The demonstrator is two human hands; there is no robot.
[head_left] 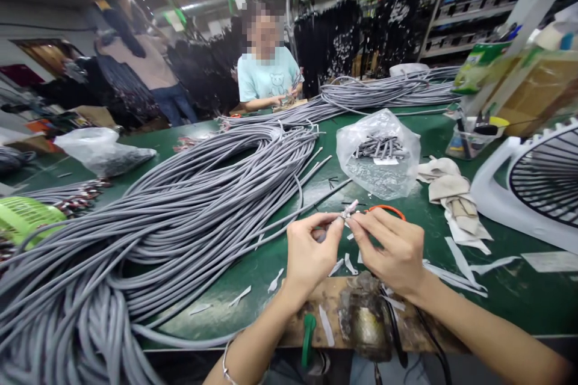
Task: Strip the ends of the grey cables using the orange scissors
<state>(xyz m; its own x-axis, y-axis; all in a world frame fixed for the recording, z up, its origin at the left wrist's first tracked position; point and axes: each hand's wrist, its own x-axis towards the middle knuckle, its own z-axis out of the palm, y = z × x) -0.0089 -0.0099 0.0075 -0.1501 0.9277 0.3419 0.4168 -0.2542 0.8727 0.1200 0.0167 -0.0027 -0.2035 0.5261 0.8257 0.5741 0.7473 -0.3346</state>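
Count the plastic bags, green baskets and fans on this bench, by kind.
Translucent plastic bags: 2
Green plastic basket: 1
White-framed fan: 1
Total: 4

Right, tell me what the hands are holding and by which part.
The left hand and right hand pinch a small pale cable end between their fingertips, by its lower part; the fingers hide exactly how it is gripped.
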